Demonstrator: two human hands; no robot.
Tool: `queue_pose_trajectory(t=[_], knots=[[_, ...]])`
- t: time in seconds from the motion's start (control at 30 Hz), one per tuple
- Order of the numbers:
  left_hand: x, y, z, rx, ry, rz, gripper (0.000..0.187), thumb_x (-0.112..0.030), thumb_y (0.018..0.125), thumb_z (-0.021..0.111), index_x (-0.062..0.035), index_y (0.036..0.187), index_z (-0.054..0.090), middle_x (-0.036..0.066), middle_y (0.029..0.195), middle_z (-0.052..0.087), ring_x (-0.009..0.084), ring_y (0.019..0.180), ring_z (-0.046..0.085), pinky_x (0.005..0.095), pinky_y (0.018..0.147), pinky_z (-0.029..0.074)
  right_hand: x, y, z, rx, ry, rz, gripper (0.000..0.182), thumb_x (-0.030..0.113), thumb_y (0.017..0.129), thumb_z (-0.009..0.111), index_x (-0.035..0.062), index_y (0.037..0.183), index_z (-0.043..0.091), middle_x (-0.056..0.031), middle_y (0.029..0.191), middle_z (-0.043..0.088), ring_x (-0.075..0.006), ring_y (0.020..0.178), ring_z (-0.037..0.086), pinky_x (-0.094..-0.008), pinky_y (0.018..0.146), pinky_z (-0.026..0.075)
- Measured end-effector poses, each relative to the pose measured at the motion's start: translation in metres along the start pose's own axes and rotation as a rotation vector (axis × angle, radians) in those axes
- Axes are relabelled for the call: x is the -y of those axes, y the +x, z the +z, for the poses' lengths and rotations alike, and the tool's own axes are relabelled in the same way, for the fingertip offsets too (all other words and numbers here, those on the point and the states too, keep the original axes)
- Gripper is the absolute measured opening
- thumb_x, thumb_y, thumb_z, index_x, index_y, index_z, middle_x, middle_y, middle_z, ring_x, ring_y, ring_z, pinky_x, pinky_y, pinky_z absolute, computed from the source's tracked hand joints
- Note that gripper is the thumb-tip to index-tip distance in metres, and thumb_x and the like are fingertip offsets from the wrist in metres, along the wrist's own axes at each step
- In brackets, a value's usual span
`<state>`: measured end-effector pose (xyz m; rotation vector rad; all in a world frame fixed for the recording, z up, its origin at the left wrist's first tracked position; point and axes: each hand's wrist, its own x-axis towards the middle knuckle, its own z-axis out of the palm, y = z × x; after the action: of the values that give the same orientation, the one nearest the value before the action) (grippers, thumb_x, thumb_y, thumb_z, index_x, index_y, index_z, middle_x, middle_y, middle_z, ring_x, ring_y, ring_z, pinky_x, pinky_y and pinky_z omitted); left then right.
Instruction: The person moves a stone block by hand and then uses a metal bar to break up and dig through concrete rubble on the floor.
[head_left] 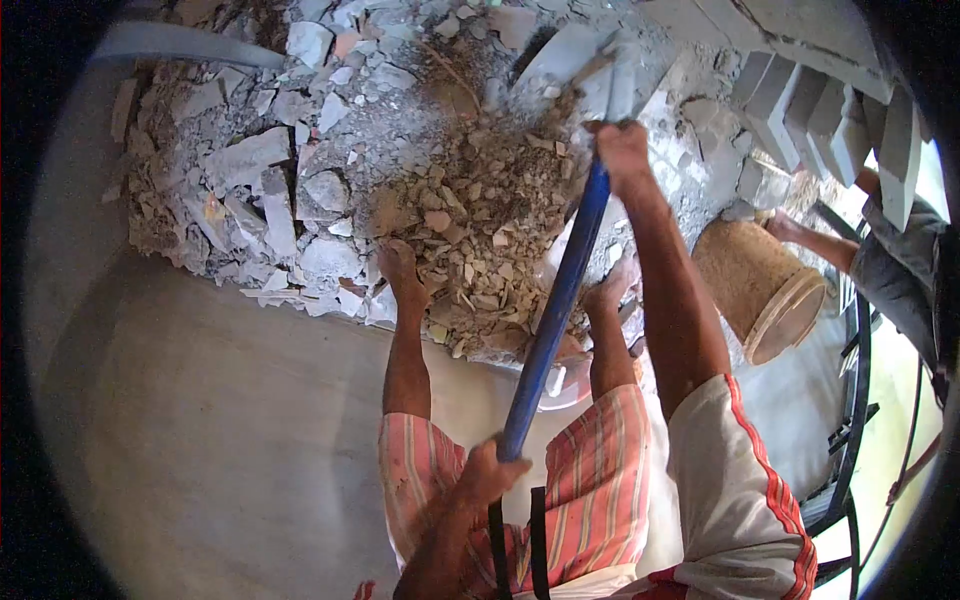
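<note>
Wrapped shut around a long, straight, blue round shaft (560,305), 2 hands share the load in the head view. The left hand (488,473) grips its lower end, close in front of the red-and-cream striped cloth shorts (603,450); the right hand (622,152) grips much higher, where the blue meets a pale, metal-looking upper section (622,85). Such wide spacing probably gives leverage below and guidance above. Bare feet (402,268) rest apart at the near edge of a grey-brown heap of broken rubble (465,225), likely for a steady stance.

As for position, the shaft lies inside each grip and slants across the heap, its pale section continuing beyond the right hand towards the far side. What is fixed at that end is too blurred to tell. The heap spreads mainly to the left of the right hand and well beyond the left one. Right of the heap sits a dusty, tan, round bucket (735,275), with a co-worker's hand (783,228) at its side, perhaps to steady it.
</note>
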<state>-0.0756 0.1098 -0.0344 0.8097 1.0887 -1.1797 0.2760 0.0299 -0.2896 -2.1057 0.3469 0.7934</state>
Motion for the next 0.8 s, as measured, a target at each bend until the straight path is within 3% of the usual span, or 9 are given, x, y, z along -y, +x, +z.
queue_pose_trajectory(t=[0.03, 0.17, 0.27, 0.37, 0.5, 0.53, 0.6, 0.67, 0.8], knots=[[-0.021, 0.002, -0.012, 0.056, -0.045, -0.020, 0.022, -0.019, 0.072, 0.067, -0.0046, 0.081, 0.053, 0.002, 0.057, 0.050, 0.0132, 0.050, 0.050, 0.0303, 0.051, 0.042, 0.035, -0.003, 0.001, 0.014, 0.118, 0.233, 0.020, 0.012, 0.075, 0.058, -0.0073, 0.080, 0.060, -0.0041, 0.055, 0.049, -0.0141, 0.043, 0.044, -0.0319, 0.040, 0.035], [-0.005, 0.013, -0.031, 0.014, -0.091, -0.040, 0.020, -0.017, 0.071, 0.066, -0.0053, 0.078, 0.052, 0.001, 0.056, 0.048, 0.0096, 0.045, 0.045, 0.0269, 0.043, 0.038, 0.003, 0.009, 0.036, -0.096, -0.282, 0.019, 0.020, 0.013, 0.071, 0.062, -0.0066, 0.076, 0.059, -0.0061, 0.057, 0.051, -0.0146, 0.045, 0.044, -0.0307, 0.041, 0.034], [0.016, 0.034, -0.047, -0.002, -0.081, -0.003, 0.022, -0.018, 0.070, 0.065, -0.0019, 0.080, 0.054, 0.004, 0.057, 0.051, 0.0149, 0.047, 0.049, 0.0308, 0.046, 0.041, -0.025, 0.009, 0.048, -0.194, 0.060, -0.103, 0.021, 0.013, 0.071, 0.063, -0.0067, 0.076, 0.060, -0.0063, 0.059, 0.053, -0.0141, 0.046, 0.044, -0.0305, 0.042, 0.035], [0.009, 0.035, -0.040, -0.125, 0.194, 0.114, 0.030, -0.021, 0.066, 0.064, 0.0015, 0.083, 0.054, 0.015, 0.066, 0.056, 0.0270, 0.062, 0.056, 0.0379, 0.060, 0.044, 0.008, -0.018, 0.026, -0.110, 0.085, 0.090, 0.019, 0.011, 0.072, 0.063, -0.0066, 0.074, 0.060, -0.0065, 0.056, 0.052, -0.0138, 0.044, 0.045, -0.0304, 0.040, 0.035], [0.012, 0.063, -0.026, -0.121, 0.143, 0.150, 0.032, -0.022, 0.066, 0.064, 0.0010, 0.087, 0.056, 0.015, 0.068, 0.057, 0.0269, 0.065, 0.057, 0.0388, 0.063, 0.045, 0.046, -0.002, 0.012, -0.107, 0.102, 0.074, 0.019, 0.009, 0.071, 0.065, -0.0060, 0.067, 0.054, -0.0073, 0.055, 0.051, -0.0150, 0.042, 0.046, -0.0314, 0.038, 0.035], [0.010, 0.074, -0.022, -0.147, 0.094, 0.206, 0.033, -0.023, 0.066, 0.064, 0.0007, 0.088, 0.057, 0.015, 0.067, 0.058, 0.0271, 0.065, 0.058, 0.0393, 0.063, 0.045, 0.058, 0.001, 0.014, -0.160, 0.070, 0.078, 0.020, 0.012, 0.071, 0.066, 0.0000, 0.062, 0.052, -0.0033, 0.052, 0.047, -0.0133, 0.040, 0.043, -0.0306, 0.037, 0.032], [0.006, 0.105, -0.017, -0.169, 0.042, 0.289, 0.034, -0.023, 0.065, 0.064, 0.0003, 0.089, 0.058, 0.015, 0.067, 0.058, 0.0274, 0.066, 0.058, 0.0399, 0.064, 0.045, 0.047, 0.028, 0.017, -0.162, 0.051, 0.071, 0.021, 0.014, 0.070, 0.067, -0.0011, 0.063, 0.054, -0.0039, 0.052, 0.047, -0.0136, 0.040, 0.042, -0.0305, 0.038, 0.032], [0.010, 0.137, -0.013, -0.035, -0.003, 0.138, 0.035, -0.024, 0.064, 0.065, -0.0002, 0.089, 0.060, 0.014, 0.068, 0.059, 0.0274, 0.067, 0.060, 0.0395, 0.064, 0.046, 0.028, 0.055, 0.022, -0.168, 0.005, 0.119, 0.023, 0.015, 0.067, 0.067, -0.0046, 0.069, 0.056, -0.0059, 0.054, 0.050, -0.0164, 0.041, 0.044, -0.0312, 0.039, 0.034], [0.016, 0.145, -0.012, -0.105, 0.070, 0.203, 0.033, -0.024, 0.063, 0.065, 0.0000, 0.086, 0.061, 0.011, 0.066, 0.059, 0.0223, 0.064, 0.058, 0.0364, 0.063, 0.046, -0.017, 0.053, 0.020, -0.169, -0.004, 0.188, 0.022, 0.014, 0.068, 0.064, -0.0066, 0.070, 0.058, -0.0099, 0.057, 0.054, -0.0189, 0.045, 0.051, -0.0336, 0.041, 0.040]])
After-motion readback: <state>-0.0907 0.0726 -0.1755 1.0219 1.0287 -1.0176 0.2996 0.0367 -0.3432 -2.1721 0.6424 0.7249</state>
